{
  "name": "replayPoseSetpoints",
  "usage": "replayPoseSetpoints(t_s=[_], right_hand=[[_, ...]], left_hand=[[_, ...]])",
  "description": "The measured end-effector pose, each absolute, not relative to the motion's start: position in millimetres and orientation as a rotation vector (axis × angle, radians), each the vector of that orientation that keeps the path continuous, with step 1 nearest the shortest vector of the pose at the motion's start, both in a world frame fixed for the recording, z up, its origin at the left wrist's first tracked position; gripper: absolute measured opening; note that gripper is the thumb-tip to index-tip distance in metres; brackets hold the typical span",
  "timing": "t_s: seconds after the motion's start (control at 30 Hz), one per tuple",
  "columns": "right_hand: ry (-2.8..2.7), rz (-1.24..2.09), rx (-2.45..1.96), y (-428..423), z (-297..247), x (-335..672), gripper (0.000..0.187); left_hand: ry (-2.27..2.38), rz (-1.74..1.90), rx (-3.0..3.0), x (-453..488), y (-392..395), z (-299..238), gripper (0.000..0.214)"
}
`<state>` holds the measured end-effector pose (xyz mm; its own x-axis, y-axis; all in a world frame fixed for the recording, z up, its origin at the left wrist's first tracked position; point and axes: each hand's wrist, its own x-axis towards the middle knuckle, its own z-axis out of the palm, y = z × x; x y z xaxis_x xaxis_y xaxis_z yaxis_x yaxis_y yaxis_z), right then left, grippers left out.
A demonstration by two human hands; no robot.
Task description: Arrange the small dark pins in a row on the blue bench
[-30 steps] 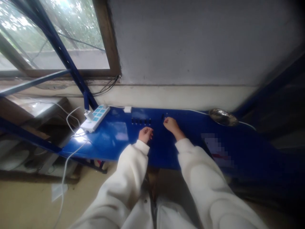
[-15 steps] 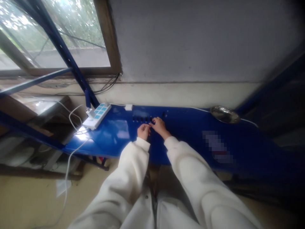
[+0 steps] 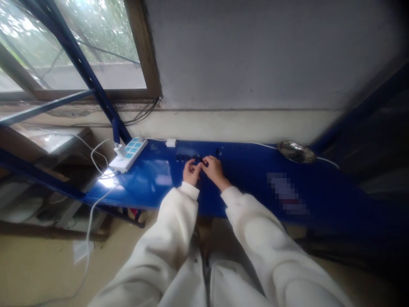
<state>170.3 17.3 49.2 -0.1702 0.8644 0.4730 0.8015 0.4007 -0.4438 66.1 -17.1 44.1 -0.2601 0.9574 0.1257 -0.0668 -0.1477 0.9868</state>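
Note:
Both hands meet above the blue table, close to its far side. My right hand is closed, its thumb and fingertips pinched at a small dark piece too tiny to name. Just left of it, my left hand is curled, with its thumb tip against the right fingertips; whatever its fingers hold is hidden. Beyond the left hand, several small black pieces lie in a row, partly covered by the fingers. Another black piece sits apart, behind the right hand.
A white power strip with a plugged-in adapter lies at the left end, its cord hanging to the floor. A white charger is at the back edge. On the right is a shiny metal dish; a blue frame post rises at left.
My left hand's fingers have reached forward and opened out a little, nearer the row of black pieces. The right hand stays almost in place, still pinched.

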Motion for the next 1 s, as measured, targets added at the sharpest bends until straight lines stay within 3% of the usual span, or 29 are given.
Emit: replayPoseSetpoints(t_s=[0.1, 0.3, 0.73, 1.0], right_hand=[[-2.047, 0.041, -1.399, -3.6, 54.8, 175.4, 0.013], [-2.086, -0.022, -1.416, -26.4, 44.8, 186.0, 0.011], [-1.543, 0.480, -1.213, -23.7, 28.6, 196.0, 0.027], [-1.540, 0.442, -1.225, -21.7, 25.2, 195.1, 0.031]], left_hand=[[1.227, 1.573, 1.158, 66.6, -18.7, 45.2, 0.055], [1.201, 1.546, 1.208, 65.9, -16.5, 38.7, 0.033], [1.020, 1.386, 1.181, 63.1, -11.0, 32.0, 0.045], [1.007, 1.364, 1.214, 62.5, -9.5, 29.5, 0.048]])
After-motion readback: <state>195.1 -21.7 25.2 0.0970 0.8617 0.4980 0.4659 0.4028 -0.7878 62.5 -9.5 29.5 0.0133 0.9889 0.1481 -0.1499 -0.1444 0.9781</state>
